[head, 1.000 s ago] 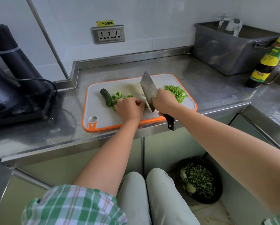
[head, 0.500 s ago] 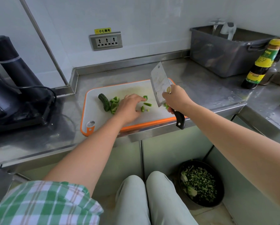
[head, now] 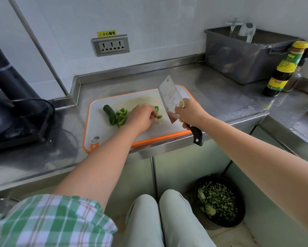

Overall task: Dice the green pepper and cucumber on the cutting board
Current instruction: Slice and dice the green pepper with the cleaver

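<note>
Lifted off the board since a second ago, the cleaver hangs tilted above its 3 o'clock side, and the left hand has slid right. The steel desk against a white wall carries the orange-rimmed board, a grey bin at 1 o'clock, a bottle at 2 and a black appliance at 9. A dark, bumpy cucumber lies at the board's 9 o'clock, with curled pepper pieces touching it. The left grip pinches a pepper strip mid-board. The right hand has its grip wrapped round the cleaver's handle.
</note>
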